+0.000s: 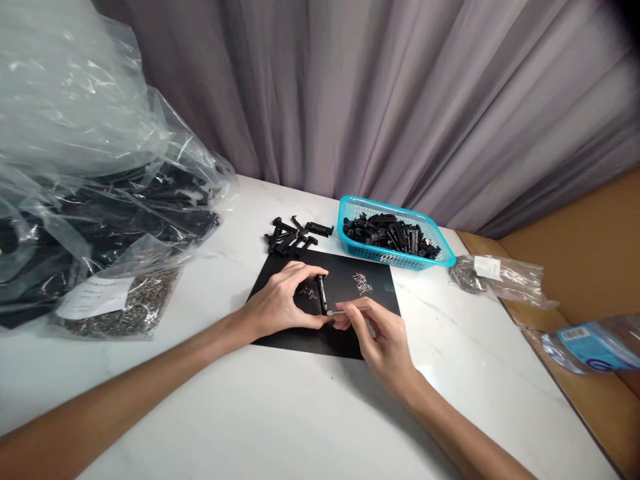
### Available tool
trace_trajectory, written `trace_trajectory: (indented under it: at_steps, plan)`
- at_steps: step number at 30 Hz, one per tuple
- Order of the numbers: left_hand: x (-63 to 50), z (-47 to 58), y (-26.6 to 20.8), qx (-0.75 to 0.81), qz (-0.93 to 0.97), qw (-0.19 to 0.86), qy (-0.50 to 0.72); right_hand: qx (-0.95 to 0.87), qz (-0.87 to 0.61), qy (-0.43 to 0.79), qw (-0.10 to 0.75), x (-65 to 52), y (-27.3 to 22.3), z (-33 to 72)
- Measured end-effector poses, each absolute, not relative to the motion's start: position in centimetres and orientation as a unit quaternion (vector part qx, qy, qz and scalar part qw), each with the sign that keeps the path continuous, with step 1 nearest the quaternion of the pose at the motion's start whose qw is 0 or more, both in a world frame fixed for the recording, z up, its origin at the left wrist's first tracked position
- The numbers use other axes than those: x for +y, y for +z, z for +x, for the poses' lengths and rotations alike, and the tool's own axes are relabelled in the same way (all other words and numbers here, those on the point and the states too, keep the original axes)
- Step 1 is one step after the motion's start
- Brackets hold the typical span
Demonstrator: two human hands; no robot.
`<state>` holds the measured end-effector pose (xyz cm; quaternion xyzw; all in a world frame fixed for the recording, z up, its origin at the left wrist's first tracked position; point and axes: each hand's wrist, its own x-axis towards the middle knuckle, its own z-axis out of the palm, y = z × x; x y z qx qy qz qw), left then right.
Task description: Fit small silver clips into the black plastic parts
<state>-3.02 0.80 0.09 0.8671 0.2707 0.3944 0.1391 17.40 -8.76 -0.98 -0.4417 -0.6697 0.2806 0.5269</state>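
Note:
My left hand [285, 297] grips a narrow black plastic part [321, 293] by its two ends, between thumb and fingers, over a black mat [295, 337]. In my right hand [377, 327] is a slim silvery tool [340, 311], pinched between thumb and fingers; its tip meets the lower end of the part. Whether it is tweezers or another tool, I cannot make out. Two small piles of tiny metal pieces lie on the mat: one pile [363, 284] right of the part, the other pile [307, 292] partly behind my left hand.
Loose black plastic parts [290, 237] lie behind the mat, beside a blue basket [447, 257] full of similar ones. Large clear bags [100, 200] and a bag of metal pieces [145, 300] stand left. At right are another small bag [470, 273], a cardboard box [575, 233] and a plastic bottle [595, 347].

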Motion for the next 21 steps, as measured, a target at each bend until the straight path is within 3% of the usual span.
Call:
trace_trajectory:
  at_steps: [5,10,16,21]
  plan:
    - [1.2,-2.9,0.2,0.287,0.860,0.141,0.397,-0.633,-0.456,0.298,0.550,-8.3,-0.2,17.5]
    - [1.5,-2.9,0.3,0.278,0.871,0.150,0.376,-0.581,-0.528,0.177,0.593,-6.2,1.4,20.2]
    - [1.5,-2.9,0.4,0.295,0.874,0.159,0.351,-0.730,-0.584,0.124,0.333,-4.6,-0.1,23.2]
    - [1.5,-2.8,0.4,0.309,0.868,0.169,0.349,-0.777,-0.572,0.092,0.248,-5.7,-1.2,23.0]
